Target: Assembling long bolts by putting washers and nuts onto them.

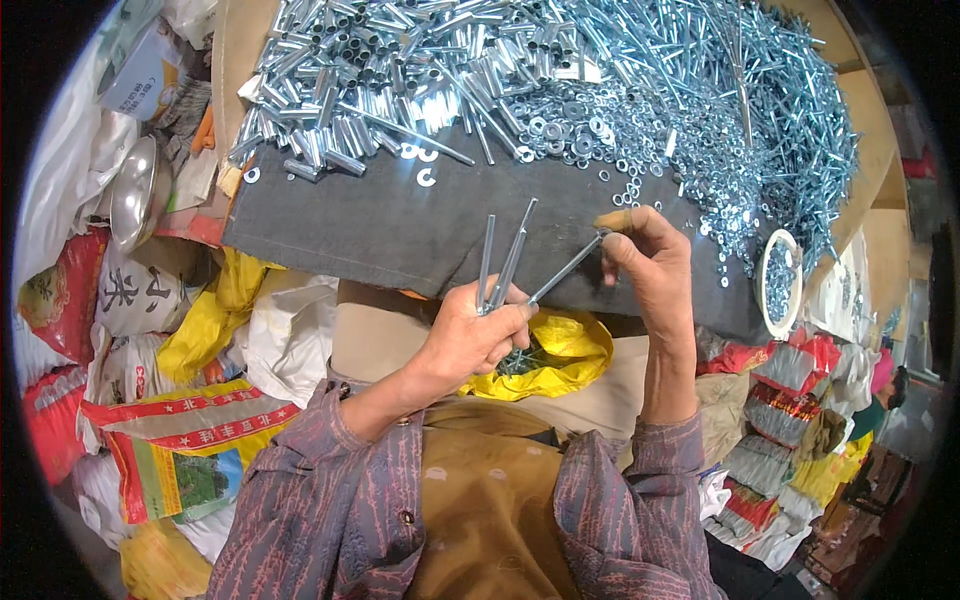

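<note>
My left hand (463, 335) is closed around several thin silvery metal bolts (511, 262). Some point upward from the fist, and one slanted bolt (566, 270) reaches across toward the right. At its upper end my right hand (652, 262) pinches with thumb and forefinger. A tan cover sits on that forefinger. Any small part at the pinched tip is too small to make out. Beneath the hands, a yellow bag (560, 350) lies open on my lap with more metal bolts (522, 360) in it.
A dark mat (380, 215) covers the table. Heaped on it are metal sleeves (400, 75), washers (570, 130), small nuts (725, 190) and long bolts (800, 130). A white-rimmed container (768, 285) stands at the right edge. Packed bags (190, 440) crowd the left; a metal bowl (135, 195) is above them.
</note>
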Available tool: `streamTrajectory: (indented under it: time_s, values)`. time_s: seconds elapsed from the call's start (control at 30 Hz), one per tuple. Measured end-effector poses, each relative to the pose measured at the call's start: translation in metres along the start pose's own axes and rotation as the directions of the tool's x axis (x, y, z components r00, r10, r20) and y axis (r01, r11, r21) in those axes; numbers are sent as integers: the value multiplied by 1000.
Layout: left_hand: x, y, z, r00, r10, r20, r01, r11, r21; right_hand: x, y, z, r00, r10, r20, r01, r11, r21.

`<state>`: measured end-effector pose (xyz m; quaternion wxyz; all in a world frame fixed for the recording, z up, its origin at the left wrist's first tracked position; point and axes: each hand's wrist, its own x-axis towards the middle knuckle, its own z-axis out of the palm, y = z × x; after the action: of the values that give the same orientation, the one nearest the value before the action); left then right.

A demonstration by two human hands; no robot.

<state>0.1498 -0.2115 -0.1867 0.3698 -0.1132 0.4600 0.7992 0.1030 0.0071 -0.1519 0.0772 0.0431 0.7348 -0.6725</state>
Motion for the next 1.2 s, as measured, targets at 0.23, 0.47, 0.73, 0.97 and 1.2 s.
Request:
streamTrajectory:
  time_s: [0.23,0.47,0.73,0.97,1.2]
  values:
    - [0,4,2,994,-63,91,71,994,-88,-17,12,13,865,-494,-90,441,833,-334]
    - [0,2,4,980,-88,180,109,988,-112,-33,16,10,796,-590,-133,503,767,-399]
    - [1,3,4,979,-11,204,30,995,-93,1,40,-93,782,-547,-300,-105,358,-928]
    - [2,4,5,983,-50,175,67,994,-91,15,58,-122,776,-581,-246,-174,178,-968]
    - [5,-2,6,980,-83,180,96,993,-64,20,50,-113,799,-539,-266,-266,80,-961]
